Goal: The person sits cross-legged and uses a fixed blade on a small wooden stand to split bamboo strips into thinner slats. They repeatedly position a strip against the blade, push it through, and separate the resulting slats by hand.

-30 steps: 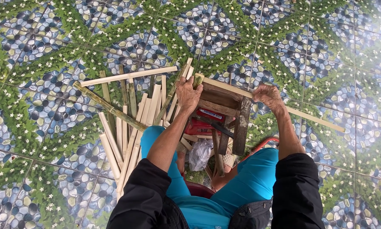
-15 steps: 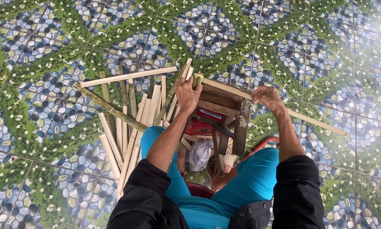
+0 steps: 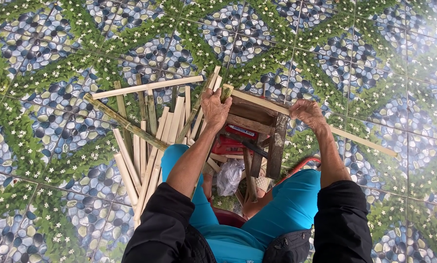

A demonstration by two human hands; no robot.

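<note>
left hand point(image 3: 214, 108) clamped on strip point(image 3: 306, 119) end | right hand point(image 3: 306, 111) gripping strip on stool point(image 3: 257, 129) | pile point(image 3: 145, 141) of split bamboo lies unworked beside

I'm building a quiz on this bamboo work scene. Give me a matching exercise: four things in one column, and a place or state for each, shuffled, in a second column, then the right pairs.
Things:
1. left hand
2. right hand
3. pile of split bamboo strips
4. clear plastic bag

Places or states:
A. spread on the tiled floor, left of the wooden stool
B. gripping the near end of the long bamboo strip at the wooden stool corner
C. lying low between the person's knees
D. resting on the strip past the stool's right edge

Pairs: 1-B, 2-D, 3-A, 4-C
</note>
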